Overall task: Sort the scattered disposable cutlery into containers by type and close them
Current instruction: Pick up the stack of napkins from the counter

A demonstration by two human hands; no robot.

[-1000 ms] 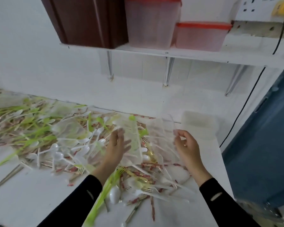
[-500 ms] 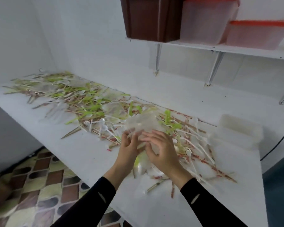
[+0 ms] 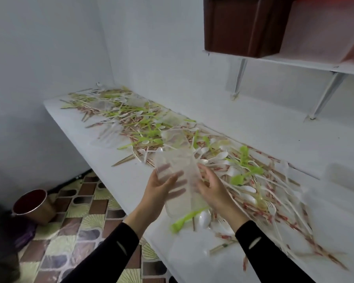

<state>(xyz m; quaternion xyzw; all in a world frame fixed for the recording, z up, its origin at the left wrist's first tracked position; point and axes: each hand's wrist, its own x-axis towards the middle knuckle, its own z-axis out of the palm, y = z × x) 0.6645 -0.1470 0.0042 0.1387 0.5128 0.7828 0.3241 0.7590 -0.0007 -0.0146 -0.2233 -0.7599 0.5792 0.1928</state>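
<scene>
Where the white counter (image 3: 119, 180) meets its front edge, we list the following.

Item one: clear plastic container (image 3: 178, 166), held tilted just above that edge, between both hands.

Left hand (image 3: 161, 187): fingers straight and spread flat against the container's underside, seen through the plastic.

Right hand (image 3: 213, 188): fingers curled round the container's right side, gripping it.

Item two: disposable cutlery (image 3: 223, 160), scattered along the counter's length: green forks (image 3: 243, 176), white spoons (image 3: 204, 218), wrapped chopsticks (image 3: 251, 207).

Item three: second clear container (image 3: 176, 137), lying on the counter amid the pile.

Item four: brown box (image 3: 243, 25), shelved above the counter.

Item five: metal bucket (image 3: 32, 205), on the floor below the counter.
</scene>
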